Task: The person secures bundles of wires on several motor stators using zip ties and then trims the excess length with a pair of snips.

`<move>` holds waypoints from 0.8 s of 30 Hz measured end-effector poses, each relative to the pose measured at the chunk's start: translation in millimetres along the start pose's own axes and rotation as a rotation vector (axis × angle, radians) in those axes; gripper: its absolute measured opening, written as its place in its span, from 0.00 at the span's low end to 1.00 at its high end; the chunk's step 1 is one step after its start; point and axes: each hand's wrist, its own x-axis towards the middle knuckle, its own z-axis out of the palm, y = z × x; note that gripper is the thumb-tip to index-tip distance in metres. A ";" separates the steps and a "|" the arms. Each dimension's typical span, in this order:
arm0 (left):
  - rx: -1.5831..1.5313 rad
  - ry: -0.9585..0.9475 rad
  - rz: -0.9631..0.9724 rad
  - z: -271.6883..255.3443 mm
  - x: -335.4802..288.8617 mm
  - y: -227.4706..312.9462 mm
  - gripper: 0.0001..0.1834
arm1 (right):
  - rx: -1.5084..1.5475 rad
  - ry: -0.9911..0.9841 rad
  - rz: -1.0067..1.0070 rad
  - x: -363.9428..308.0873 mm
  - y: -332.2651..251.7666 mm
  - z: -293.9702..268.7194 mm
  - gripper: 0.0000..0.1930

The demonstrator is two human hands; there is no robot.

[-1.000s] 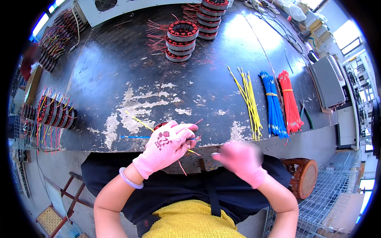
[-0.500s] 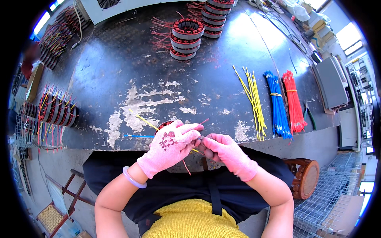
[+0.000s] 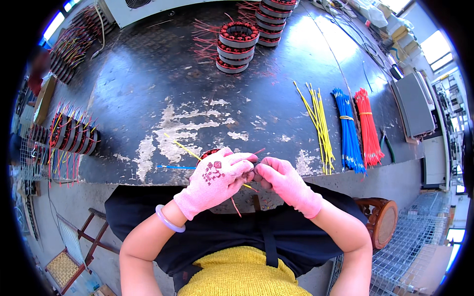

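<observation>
Far left of frame: row of wound stator cores (image 3: 69,135) lying on edge at the bench edge, coloured leads sticking up. Upper left: more cores (image 3: 74,44) lined along the back of the bench, small and blurred.

Bench (image 3: 148,89) is dark metal, paint worn off in a pale patch at centre.

Lower centre, at the near bench edge: left hand (image 3: 217,180) in a pink knit glove, pale bangle (image 3: 169,220) on the wrist. Fingers curled closed over a round stator core (image 3: 209,153); only its red top rim shows above the knuckles. A yellow lead (image 3: 181,146) and a blue lead (image 3: 177,167) stick out to the left of it, thin red leads (image 3: 236,207) hang below the hand.

Just right of it, touching: right hand (image 3: 286,182), same pink glove. Fingertips pinched tight against the left hand's fingertips at the core. What's between the tips is too small to make out; looks like a lead end, can't tell.

Top centre: stack of three cores (image 3: 237,47) with red windings, leads fanned to the left. Second stack (image 3: 274,22) right behind it, cut by the frame top.

Right of centre: loose yellow wires (image 3: 318,126), then a banded blue wire bundle (image 3: 349,130), then a banded red wire bundle (image 3: 368,126), side by side, well apart from the hands.

Far right: grey box (image 3: 414,103) at the bench end. Lower right: round wooden stool (image 3: 382,222), wire mesh (image 3: 419,241) beyond it.
</observation>
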 end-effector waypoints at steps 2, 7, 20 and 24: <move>-0.010 0.001 -0.002 0.0 -1.4 -0.3 0.10 | 0.123 -0.009 0.114 0.5 4.0 -0.7 0.11; -0.025 -0.008 -0.013 0.6 -2.2 -0.3 0.09 | -0.527 0.344 -0.485 -22.6 0.1 -10.8 0.10; -0.104 0.039 -0.014 -11.4 -5.6 2.7 0.10 | -1.061 0.309 -0.919 -10.0 13.2 -0.7 0.25; 0.045 0.212 -0.077 -38.3 -11.6 13.8 0.16 | -1.144 0.263 -0.937 -2.5 15.6 -4.5 0.26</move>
